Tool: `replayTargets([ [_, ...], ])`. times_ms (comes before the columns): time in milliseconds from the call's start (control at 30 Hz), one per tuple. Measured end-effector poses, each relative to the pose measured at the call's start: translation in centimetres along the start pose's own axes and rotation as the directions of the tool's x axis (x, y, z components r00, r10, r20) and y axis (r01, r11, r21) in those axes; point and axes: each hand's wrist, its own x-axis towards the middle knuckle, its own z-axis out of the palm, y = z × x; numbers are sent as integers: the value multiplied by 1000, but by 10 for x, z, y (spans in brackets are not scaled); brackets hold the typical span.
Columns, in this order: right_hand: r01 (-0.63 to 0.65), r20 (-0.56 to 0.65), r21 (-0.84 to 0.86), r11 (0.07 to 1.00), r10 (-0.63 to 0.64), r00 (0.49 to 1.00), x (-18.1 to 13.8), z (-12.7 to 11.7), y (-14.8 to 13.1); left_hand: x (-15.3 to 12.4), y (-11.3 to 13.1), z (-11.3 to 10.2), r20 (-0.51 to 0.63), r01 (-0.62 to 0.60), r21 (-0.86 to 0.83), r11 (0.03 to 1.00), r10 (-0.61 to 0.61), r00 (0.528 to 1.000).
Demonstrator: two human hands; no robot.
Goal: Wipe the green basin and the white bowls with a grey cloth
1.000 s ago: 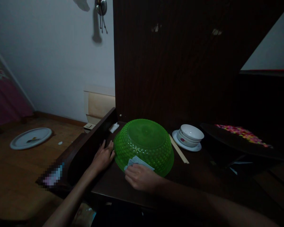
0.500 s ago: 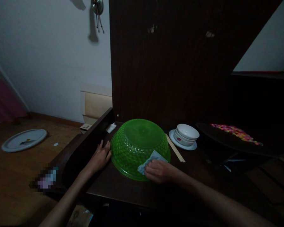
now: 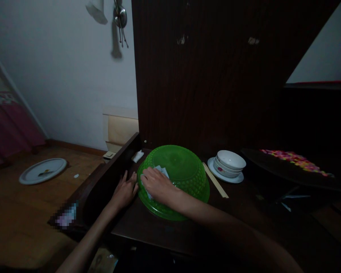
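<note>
A green plastic basin (image 3: pixel 179 161) lies upside down on the dark wooden desk (image 3: pixel 159 235), its textured side facing me. My right hand (image 3: pixel 157 185) is closed on a pale blue cloth (image 3: pixel 162 171) and presses it against the left part of the basin's side. Beside the basin's left rim is my left hand (image 3: pixel 127 189), fingers spread, the fingertips touching or very close to the rim. Part of the cloth is hidden under my right hand.
Right of the basin lie wooden chopsticks (image 3: pixel 216 181) and stacked white bowls (image 3: pixel 230 163) on a plate (image 3: pixel 211 167). A crumpled white tissue (image 3: pixel 138 156) sits behind my left hand. A raised board (image 3: pixel 113 170) edges the desk's left side. Colourful small pieces (image 3: pixel 298 159) lie farther right.
My right hand has slid the cloth leftward and up across the basin's side, from its front right to its left. My left hand stays by the rim. The view has shifted slightly.
</note>
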Motion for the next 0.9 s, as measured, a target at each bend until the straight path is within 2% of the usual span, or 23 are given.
replayTargets([
  [133,59,-6,-7,998,-59,998,-42,0,7,0,0,1,-23,0,5,1000,0,1000],
  [233,231,-87,-45,972,-234,968,-87,5,26,1,-3,3,-31,-11,-3,1000,11,999],
  [300,295,-138,-86,952,-305,942,-119,7,44,3,-5,4,-36,-21,-9,1000,20,999],
  [400,310,-162,-139,941,-330,930,-161,7,71,5,-8,8,-48,-35,-20,999,34,998],
  [500,289,-211,-175,941,-322,923,-183,5,85,6,-11,11,-61,-46,-26,999,44,997],
  [633,267,-298,-182,946,-312,902,-174,9,80,6,-13,13,-73,-65,-21,998,63,995],
  [767,266,-389,-184,946,-319,864,-135,15,57,6,-13,14,-91,-85,-16,996,83,992],
  [833,242,-402,-175,954,-294,867,-109,15,42,6,-14,15,-99,-92,-15,996,90,991],
  [900,221,-344,-154,963,-262,902,-83,15,25,6,-14,17,-109,-96,-14,995,94,990],
])
